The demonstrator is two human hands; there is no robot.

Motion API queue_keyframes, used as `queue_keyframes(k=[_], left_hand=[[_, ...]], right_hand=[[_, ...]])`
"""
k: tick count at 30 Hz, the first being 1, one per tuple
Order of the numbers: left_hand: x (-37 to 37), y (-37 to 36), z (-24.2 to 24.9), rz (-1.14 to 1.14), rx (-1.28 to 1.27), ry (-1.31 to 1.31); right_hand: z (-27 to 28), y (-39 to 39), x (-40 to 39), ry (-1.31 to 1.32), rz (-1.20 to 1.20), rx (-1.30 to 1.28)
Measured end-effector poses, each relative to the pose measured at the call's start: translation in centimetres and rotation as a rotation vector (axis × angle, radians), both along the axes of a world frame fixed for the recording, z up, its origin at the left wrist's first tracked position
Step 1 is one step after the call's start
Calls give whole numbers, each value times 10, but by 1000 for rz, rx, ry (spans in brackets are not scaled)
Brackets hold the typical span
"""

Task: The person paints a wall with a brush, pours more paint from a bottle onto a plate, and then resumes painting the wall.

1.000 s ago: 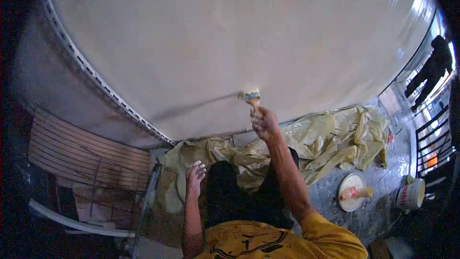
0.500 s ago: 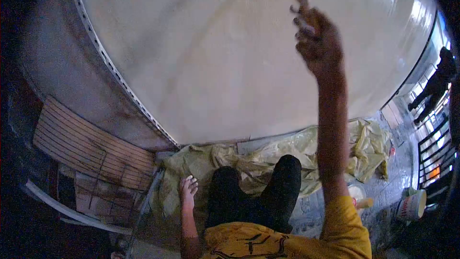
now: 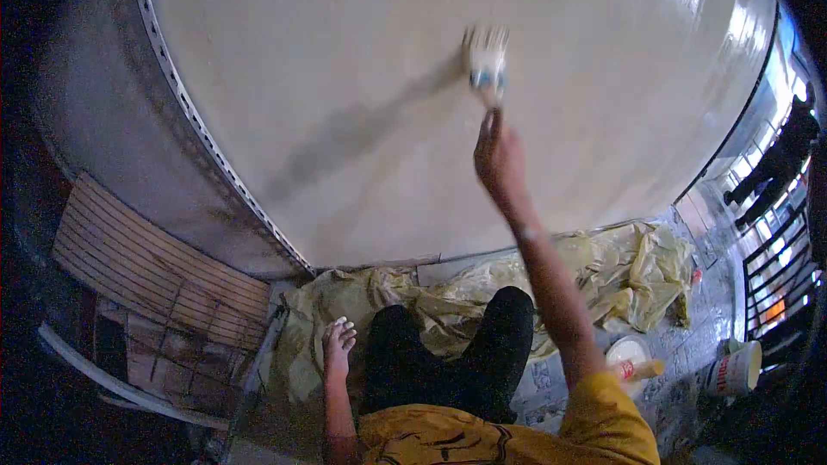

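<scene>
My right hand [image 3: 501, 159] is closed round the handle of a paintbrush [image 3: 488, 65], its bristles pointing up against the pale, glossy wall [image 3: 388, 164]. A shadow of brush and arm falls on the wall to the left. Low at the left, my left hand [image 3: 339, 338] hangs beside my knee with nothing in it, the fingers loosely apart. Crumpled yellowish plastic sheeting [image 3: 642, 271] lies along the foot of the wall.
A round lid or container [image 3: 626, 351] with a wooden-handled tool [image 3: 642, 370] is on the floor at right, near a white bucket [image 3: 734, 368]. Slatted boards [image 3: 164, 258] lie at left. Another person [image 3: 775, 155] in dark clothes stands far right by a metal railing [image 3: 780, 267].
My right hand has moved down and to the left with the brush, which now meets the wall lower down. My left hand stays nearly where it was.
</scene>
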State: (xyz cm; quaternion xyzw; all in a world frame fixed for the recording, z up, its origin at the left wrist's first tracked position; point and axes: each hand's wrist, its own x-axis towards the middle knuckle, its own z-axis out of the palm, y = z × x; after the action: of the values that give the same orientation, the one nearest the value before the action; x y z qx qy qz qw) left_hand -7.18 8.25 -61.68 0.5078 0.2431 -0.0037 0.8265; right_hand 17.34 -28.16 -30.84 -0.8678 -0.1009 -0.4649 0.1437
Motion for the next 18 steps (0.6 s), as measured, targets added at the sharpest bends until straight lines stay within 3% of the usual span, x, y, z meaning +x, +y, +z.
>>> queue_keyframes(k=[2, 5, 7, 9, 11, 16, 18], left_hand=[[4, 1, -4, -9, 16, 8], [20, 14, -33, -49, 10, -6], [21, 9, -10, -56, 55, 2], [20, 4, 1, -68, 74, -10], [15, 0, 26, -95, 97, -35], [22, -6, -1, -71, 80, -4], [27, -9, -8, -103, 35, 28]], right_hand=[[-56, 16, -38, 400, 19, 222], [-98, 21, -64, 524, 53, 245], [-89, 21, -78, 630, 38, 242], [-77, 12, -80, 840, 17, 50], [-61, 1, -81, 849, 26, -104], [10, -11, -47, 575, 183, -705], [65, 3, -31, 574, 178, -830]])
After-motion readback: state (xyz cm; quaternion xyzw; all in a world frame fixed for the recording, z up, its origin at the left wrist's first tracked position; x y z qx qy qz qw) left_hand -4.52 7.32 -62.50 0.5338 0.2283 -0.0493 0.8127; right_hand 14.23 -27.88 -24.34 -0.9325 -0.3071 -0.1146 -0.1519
